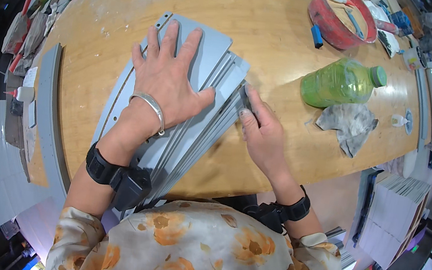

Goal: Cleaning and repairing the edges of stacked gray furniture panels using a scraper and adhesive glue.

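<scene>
Several long light-grey panels point(213, 40) lie stacked and slightly fanned on the wooden table, running from the middle down to my body. The top one has a dark slot and small holes along its left side. My left hand point(171, 82) lies flat on the top panel, fingers spread and holding nothing. At the stack's right side, my right hand point(266, 137) pinches a small dark-grey pad point(244, 97) between thumb and fingers. The pad is against the panels' edge near their far corner; its kind is unclear.
Right of the stack are a green bottle point(337, 83) on its side and a stained grey cloth point(349, 125). Behind them sit a blue block point(317, 36) and a red tub point(341, 31). A curved grey strip point(47, 107) lies along the table's left edge.
</scene>
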Motion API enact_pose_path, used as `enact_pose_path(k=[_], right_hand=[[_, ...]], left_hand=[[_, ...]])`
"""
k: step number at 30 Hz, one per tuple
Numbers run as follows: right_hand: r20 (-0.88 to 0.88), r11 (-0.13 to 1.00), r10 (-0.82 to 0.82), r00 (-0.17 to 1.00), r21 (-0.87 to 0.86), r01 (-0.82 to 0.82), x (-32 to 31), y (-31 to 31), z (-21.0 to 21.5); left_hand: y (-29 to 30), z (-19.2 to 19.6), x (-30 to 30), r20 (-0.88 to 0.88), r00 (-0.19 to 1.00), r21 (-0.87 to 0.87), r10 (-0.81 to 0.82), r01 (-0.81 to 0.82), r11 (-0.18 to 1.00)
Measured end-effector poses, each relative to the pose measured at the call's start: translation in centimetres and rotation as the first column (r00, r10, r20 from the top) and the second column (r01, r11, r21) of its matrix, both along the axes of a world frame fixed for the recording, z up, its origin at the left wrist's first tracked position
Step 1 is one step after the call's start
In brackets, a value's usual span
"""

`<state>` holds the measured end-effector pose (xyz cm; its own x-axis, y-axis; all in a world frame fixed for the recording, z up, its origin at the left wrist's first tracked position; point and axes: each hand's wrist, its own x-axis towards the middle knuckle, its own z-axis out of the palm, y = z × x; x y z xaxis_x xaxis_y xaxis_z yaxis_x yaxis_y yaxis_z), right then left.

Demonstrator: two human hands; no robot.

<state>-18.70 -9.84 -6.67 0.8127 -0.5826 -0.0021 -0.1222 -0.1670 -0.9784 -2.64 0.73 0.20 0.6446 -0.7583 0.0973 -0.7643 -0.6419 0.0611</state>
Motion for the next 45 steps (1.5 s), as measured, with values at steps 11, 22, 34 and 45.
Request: enact_pose_path(k=[11, 22, 34, 45], right_hand=[[-0.099, 0.819, -0.062, 0.993, -0.574, -0.006, -1.0, 0.2, -1.3], [-0.343, 0.663, 0.071, 0.937, -0.685, -0.301, 1.6, -2.6, 6.9], [-0.456, 0.564, 0.059, 0.888, -0.719, -0.406, 1.6, -0.6, 6.3], [-0.200, 0.838, 0.093, 0.975, -0.513, -0.185, 0.1, -3.5, 5.2]], left_hand=[[-0.4, -0.7, -0.1, -0.005, 1.000, -0.032, 0.002, -0.002, 0.999], [-0.1, -0.4, -0.1, -0.040, 0.999, -0.041, 0.017, -0.019, 0.999], [-0.2, -0.2, -0.2, -0.076, 0.997, -0.044, 0.024, -0.027, 0.999], [-0.3, 0.0, -0.2, -0.070, 0.997, -0.006, 0.024, -0.025, 1.000]])
